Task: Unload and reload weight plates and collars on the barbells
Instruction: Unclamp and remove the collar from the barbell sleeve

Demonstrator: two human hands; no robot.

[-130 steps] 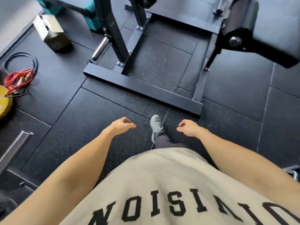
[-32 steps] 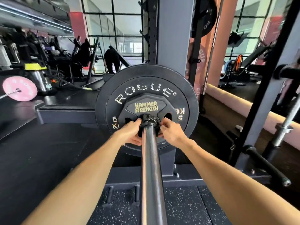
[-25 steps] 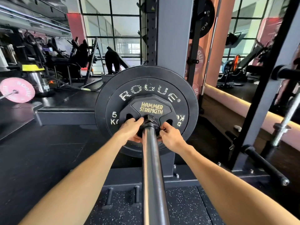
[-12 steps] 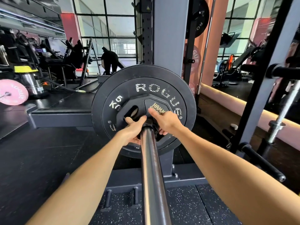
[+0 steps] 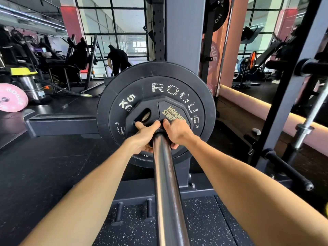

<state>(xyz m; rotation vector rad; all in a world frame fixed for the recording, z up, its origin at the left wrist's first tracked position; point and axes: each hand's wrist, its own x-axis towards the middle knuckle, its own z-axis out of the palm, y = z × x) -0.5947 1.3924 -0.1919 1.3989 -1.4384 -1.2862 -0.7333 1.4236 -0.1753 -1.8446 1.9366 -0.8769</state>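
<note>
Both hands wrapped around the small plate at the hub, right where the bar meets the stack.

Left hand (image 5: 144, 134) and right hand (image 5: 177, 132) sit either side of the barbell sleeve (image 5: 166, 183), fingers curled on the small black Hammer Strength plate (image 5: 159, 112), which lies flat against the bigger black Rogue 5 kg plate (image 5: 156, 110) behind it. Left thumb is up near a grip hole, and the right hand covers the end of the gold lettering. Can't really see a collar, since the hands hide the hub. The Rogue print is worn and partly blocked, and the plate's bottom edge is tucked behind the arms and bar. A pink plate (image 5: 11, 97) sits far left, cut off by the frame edge.
</note>
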